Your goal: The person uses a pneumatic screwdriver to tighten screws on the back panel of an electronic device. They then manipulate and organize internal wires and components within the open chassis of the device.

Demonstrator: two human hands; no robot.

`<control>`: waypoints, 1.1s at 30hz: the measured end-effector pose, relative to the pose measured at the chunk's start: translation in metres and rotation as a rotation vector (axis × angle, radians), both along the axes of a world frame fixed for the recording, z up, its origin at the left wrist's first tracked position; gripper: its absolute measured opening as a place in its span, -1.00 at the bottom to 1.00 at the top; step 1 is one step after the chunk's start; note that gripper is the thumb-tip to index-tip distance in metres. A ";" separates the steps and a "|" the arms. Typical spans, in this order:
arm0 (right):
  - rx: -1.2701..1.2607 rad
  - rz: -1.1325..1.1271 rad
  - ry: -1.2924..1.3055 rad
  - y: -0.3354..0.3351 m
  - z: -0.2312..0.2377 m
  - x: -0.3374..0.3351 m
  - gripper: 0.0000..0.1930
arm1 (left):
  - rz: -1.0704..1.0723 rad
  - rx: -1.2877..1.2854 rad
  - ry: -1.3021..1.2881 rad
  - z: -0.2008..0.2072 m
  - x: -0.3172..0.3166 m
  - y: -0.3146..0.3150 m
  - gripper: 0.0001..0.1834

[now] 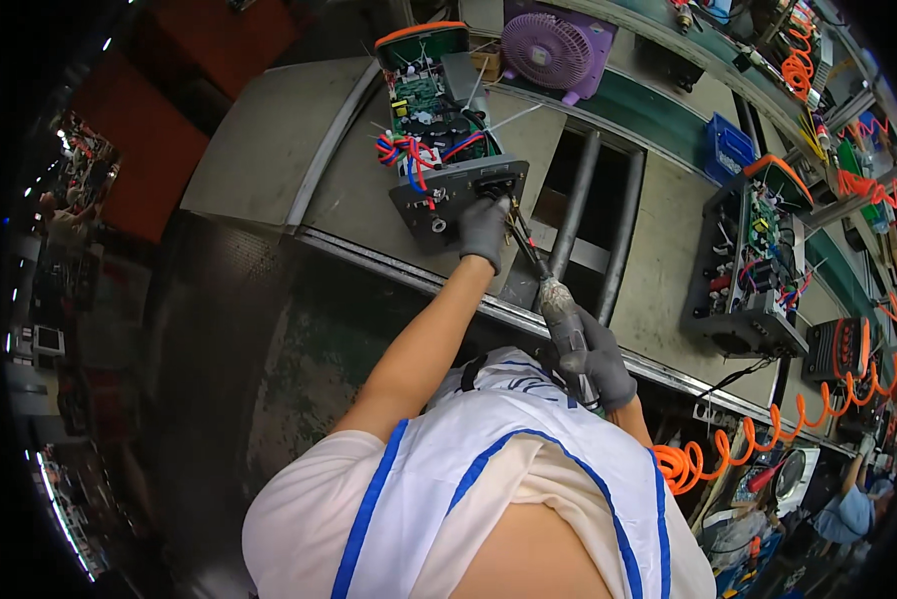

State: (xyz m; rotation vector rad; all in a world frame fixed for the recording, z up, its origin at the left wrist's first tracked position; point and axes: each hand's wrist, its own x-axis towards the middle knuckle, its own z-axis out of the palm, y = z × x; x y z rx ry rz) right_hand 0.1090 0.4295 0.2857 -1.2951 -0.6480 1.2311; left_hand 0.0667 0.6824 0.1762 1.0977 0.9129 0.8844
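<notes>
Open chassis with green circuit boards and an orange-edged far panel (426,98) is sitting on the grey, metal-edged desk (658,299), just left of the steel rollers (577,200). Its dark grey flat end panel (428,217) is facing the person. Red and blue wire bundle (400,150) is looping out above that panel.

Left hand (482,232), grey-gloved, is reaching to the panel's right part, fingers partly curled by a black fitting; can't tell if it's gripping anything. Right hand (605,365), also grey-gloved, is wrapping closed around a worn grey metal power screwdriver (562,317). Its long shaft is pointing up-left, tip ending right by the left fingers; can't tell if it's touching a screw.

Purple square-framed fan (546,50) is standing behind the chassis. Similar open dark chassis (753,255) is sitting further right, near a blue plastic bin (730,150). Orange coiled hose (675,465) is hanging at lower right.
</notes>
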 end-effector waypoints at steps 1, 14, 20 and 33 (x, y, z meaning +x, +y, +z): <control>0.000 0.002 -0.006 0.001 -0.002 0.000 -0.12 | 0.051 0.060 -0.011 0.006 0.001 -0.004 -0.86; -0.038 0.035 -0.090 0.030 -0.001 0.000 -0.16 | 0.114 0.367 0.130 0.002 -0.009 0.001 -0.89; -0.010 -0.011 -0.054 0.035 -0.008 -0.006 -0.17 | 0.041 0.367 0.086 0.007 -0.012 0.003 -0.89; -0.054 -0.020 -0.037 0.043 -0.002 -0.012 -0.13 | 0.038 0.425 0.240 0.030 -0.018 -0.003 -0.78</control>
